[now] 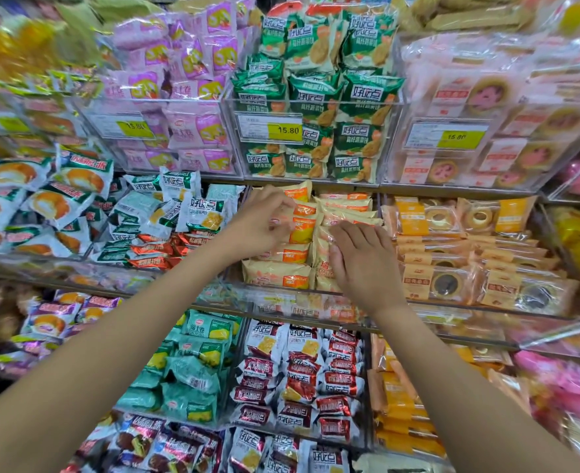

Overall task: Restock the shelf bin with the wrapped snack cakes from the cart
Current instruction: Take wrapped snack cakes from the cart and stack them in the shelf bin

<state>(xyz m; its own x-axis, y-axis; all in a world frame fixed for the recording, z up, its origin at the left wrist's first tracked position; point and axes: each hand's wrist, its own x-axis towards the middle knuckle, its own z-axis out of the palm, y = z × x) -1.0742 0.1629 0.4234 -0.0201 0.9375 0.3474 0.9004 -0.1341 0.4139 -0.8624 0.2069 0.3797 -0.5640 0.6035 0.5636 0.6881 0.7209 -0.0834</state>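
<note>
1. While both bare forearms reach up and forward from the lower corners of the head view, the two hands meet over the clear shelf bin point(281, 295) on the middle shelf, which holds the yellow-and-orange wrapped snack cakes point(278, 273).
2. The left hand point(264, 223) is turned back-of-hand toward the camera with its wrist bent. Its fingers curl down and forward onto a wrapped cake at the top of the left stack point(302, 230); they seem to pinch the wrapper, though the blur leaves the grip uncertain.
3. The right hand point(360, 261) lies palm down with fingers nearly straight and close together, pressing on the right stack of cakes point(322, 254) in the same bin, fingertips pointing left toward the other hand.
4. The cakes in the bin lie in two stacks side by side, with more standing behind them point(346, 203).
5. Beside this bin sit a bin of white-and-green packets point(193, 213) on the left and one of round tarts in clear wrap point(452, 264) on the right.
6. Above hangs a bin of green packets point(315, 97) with a yellow price tag point(286, 130) reading 15.80.
</note>
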